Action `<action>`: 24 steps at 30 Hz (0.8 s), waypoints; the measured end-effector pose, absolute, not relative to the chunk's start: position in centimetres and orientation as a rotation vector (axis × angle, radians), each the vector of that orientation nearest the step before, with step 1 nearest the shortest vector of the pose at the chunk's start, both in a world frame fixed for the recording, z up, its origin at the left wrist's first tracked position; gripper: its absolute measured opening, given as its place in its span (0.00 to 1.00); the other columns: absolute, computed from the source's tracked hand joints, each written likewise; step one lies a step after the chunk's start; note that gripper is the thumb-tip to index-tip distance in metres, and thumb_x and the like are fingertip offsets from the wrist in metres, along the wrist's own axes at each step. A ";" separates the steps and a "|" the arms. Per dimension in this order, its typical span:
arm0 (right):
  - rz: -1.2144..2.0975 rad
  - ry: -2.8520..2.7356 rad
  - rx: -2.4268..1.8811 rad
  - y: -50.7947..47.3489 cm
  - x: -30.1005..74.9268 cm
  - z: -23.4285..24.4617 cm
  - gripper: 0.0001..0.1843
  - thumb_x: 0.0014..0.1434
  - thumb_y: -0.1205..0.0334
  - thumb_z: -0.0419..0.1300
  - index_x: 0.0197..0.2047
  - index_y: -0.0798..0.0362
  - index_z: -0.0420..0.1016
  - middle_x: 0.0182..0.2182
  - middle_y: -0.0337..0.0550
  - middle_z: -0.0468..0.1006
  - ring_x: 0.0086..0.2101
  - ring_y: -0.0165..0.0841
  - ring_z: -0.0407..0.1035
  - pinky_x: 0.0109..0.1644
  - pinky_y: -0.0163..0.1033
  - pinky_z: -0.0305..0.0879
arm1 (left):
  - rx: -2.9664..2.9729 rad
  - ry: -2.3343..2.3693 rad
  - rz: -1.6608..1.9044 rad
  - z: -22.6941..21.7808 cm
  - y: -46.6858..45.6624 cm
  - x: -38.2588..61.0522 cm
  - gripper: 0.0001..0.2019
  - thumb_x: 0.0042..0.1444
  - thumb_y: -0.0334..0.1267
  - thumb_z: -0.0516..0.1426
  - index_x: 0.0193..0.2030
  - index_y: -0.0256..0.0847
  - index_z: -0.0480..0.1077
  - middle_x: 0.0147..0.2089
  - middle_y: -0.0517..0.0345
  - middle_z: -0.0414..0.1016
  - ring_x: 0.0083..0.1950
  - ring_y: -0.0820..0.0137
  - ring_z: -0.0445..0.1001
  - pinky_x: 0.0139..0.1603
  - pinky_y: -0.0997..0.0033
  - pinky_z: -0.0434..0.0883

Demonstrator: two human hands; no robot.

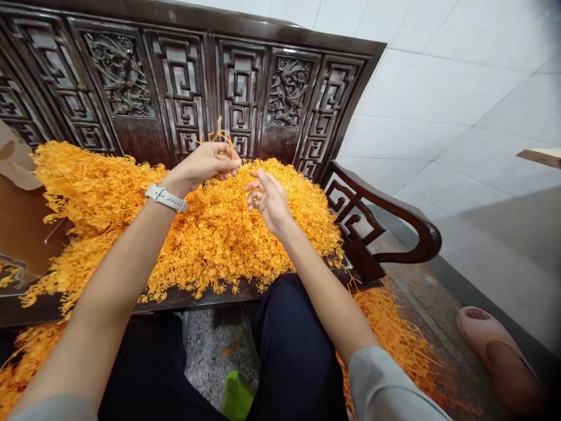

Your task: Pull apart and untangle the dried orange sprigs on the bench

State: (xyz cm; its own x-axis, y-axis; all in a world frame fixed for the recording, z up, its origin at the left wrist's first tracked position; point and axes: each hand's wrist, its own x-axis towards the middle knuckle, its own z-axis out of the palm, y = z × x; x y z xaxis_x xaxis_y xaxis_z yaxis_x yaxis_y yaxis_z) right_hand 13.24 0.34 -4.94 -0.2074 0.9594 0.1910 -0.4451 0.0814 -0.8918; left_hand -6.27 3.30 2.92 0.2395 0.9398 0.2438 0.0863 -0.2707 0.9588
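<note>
My left hand (217, 161), with a pale watch on the wrist, is closed in a pinch on a thin orange plastic sprig (223, 135). Its loose strands stick up above the knuckles. Just to the right, my right hand (268, 196) has its fingers apart and loosely bent, with nothing visible between them. A small gap separates the two hands' fingertips. Below and behind both lies a big heap of orange plastic sprigs (228, 234) with small branching tips, spread over the seat of a dark wooden bench (175, 298).
The bench's carved backrest (280, 140) and curved armrest (403, 225) border the heap. More orange pieces (394, 333) lie on the floor at right. A brown cardboard box (21, 222) stands at left. A pink slipper (486, 333) and a green object (236, 394) are on the floor.
</note>
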 end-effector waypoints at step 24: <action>1.340 -0.907 -0.643 1.8 15.6 -4.4 0.20 0.56 0.54 0.73 0.50 0.48 0.75 0.39 0.38 0.74 0.30 0.25 0.64 0.32 0.32 0.65 | 1.456 0.810 1.160 5.3 2.6 -9.7 0.06 0.65 0.31 0.60 0.36 0.37 0.77 0.18 0.68 0.50 0.16 0.81 0.49 0.18 0.80 0.51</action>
State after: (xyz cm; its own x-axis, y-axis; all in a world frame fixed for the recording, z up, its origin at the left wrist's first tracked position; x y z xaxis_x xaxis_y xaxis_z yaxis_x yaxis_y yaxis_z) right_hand 15.56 1.80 -4.41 -0.0103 0.9835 0.1806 -0.5335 0.1474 -0.8329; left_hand -9.67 2.60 5.32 0.2992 0.9251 0.2337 -0.0986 -0.2137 0.9719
